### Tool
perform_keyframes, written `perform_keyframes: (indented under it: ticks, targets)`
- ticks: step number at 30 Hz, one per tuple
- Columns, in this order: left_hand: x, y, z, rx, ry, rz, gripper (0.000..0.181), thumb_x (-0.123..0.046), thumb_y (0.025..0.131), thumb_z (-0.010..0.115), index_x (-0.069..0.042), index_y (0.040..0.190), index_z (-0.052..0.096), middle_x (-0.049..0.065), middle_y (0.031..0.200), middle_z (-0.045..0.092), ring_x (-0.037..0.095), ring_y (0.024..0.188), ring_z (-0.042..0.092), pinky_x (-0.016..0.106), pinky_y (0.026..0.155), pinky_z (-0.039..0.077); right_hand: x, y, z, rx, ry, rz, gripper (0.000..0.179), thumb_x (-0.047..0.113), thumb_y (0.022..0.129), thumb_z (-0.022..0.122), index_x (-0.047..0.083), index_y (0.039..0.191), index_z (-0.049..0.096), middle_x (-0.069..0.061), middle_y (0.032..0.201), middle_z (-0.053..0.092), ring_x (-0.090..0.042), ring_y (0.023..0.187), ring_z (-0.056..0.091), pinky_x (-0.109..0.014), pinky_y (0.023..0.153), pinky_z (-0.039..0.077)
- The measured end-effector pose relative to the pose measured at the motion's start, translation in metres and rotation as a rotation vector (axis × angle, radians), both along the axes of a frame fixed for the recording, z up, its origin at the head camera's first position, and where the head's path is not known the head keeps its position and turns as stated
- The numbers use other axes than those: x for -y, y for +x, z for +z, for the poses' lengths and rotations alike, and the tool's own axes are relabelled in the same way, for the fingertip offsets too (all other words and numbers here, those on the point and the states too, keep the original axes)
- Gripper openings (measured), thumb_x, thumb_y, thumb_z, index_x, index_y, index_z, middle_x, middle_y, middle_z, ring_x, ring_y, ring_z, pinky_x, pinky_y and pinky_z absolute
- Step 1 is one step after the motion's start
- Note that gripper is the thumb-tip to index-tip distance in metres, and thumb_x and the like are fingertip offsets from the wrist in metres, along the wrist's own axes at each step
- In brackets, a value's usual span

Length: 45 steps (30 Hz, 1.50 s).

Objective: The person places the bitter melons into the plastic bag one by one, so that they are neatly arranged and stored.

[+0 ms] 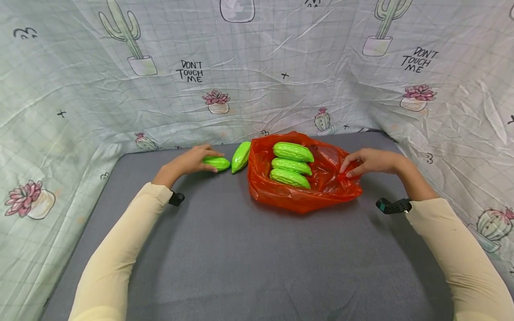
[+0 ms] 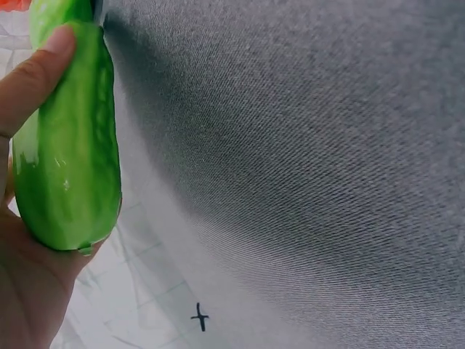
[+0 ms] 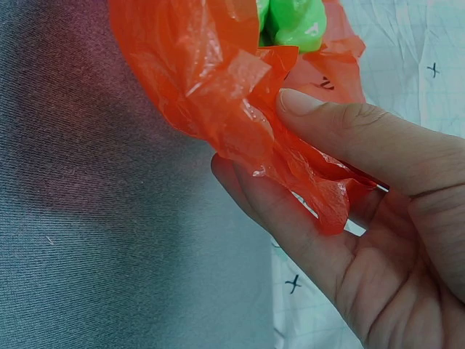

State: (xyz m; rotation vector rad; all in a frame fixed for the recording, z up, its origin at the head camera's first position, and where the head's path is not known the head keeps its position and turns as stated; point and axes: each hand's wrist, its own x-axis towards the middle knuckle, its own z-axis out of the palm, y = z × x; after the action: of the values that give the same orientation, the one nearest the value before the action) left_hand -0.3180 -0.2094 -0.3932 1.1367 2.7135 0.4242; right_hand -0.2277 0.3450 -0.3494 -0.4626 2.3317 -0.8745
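Looking forward and down from the head, well back, over the grey tabletop [image 1: 261, 258] to the cactus-print cloth [image 1: 281, 91]. On the left wrist, facing the left hand [image 1: 193, 160] from very near, taking in a bitter melon [image 2: 69, 160] at the left (shared with the head view). On the right wrist, equally close, facing the right hand [image 1: 373, 161] and part of the red plastic bag [image 3: 192, 73], likewise shared.

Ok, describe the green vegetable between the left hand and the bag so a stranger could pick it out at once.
On the gray table, find the red plastic bag. Close beside its edge on the person's left lies a glossy green vegetable. Unlike the three vegetables inside and the held vegetable in the left hand, it lies outside the bag with no hand on it.
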Motion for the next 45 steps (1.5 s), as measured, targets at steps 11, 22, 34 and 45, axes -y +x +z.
perform_keyframes:
  ticks: [11,22,34,45]
  targets:
    - [0.004,0.015,0.007,-0.054,0.050,-0.033,0.052,-0.027,0.096,0.073,-0.009,0.143,0.060,0.018,0.133,0.063,0.036,0.123,0.058,0.054,0.103,0.045,0.000,-0.001,-0.001,0.010,-0.015,-0.001,0.022,0.012,0.097,0.069,0.003,0.117,0.070,-0.010,0.106,0.066,-0.015,0.094,0.058,-0.030,0.083,0.055]
    - [0.000,0.029,0.014,-0.067,0.055,0.042,0.050,-0.031,0.102,0.063,-0.015,0.148,0.055,0.019,0.139,0.060,0.040,0.129,0.054,0.058,0.109,0.039,-0.001,-0.001,-0.001,0.008,-0.030,0.013,0.022,0.012,0.097,0.069,0.003,0.117,0.071,-0.010,0.104,0.066,-0.016,0.093,0.059,-0.029,0.082,0.054]
    - [-0.002,0.038,0.019,-0.093,0.069,0.049,0.049,-0.031,0.101,0.064,-0.019,0.148,0.056,0.018,0.135,0.063,0.040,0.125,0.055,0.060,0.107,0.038,-0.001,0.001,0.000,0.020,-0.051,0.002,0.022,0.010,0.096,0.070,0.001,0.116,0.070,-0.011,0.100,0.066,-0.015,0.088,0.060,-0.033,0.081,0.056]
    - [-0.008,0.040,0.020,-0.137,0.108,0.003,0.046,-0.024,0.098,0.069,-0.018,0.143,0.062,0.017,0.131,0.065,0.037,0.121,0.058,0.059,0.105,0.038,0.000,0.002,0.001,0.015,-0.026,0.004,0.023,0.012,0.097,0.069,0.001,0.117,0.070,-0.011,0.102,0.066,-0.015,0.089,0.060,-0.035,0.082,0.056]
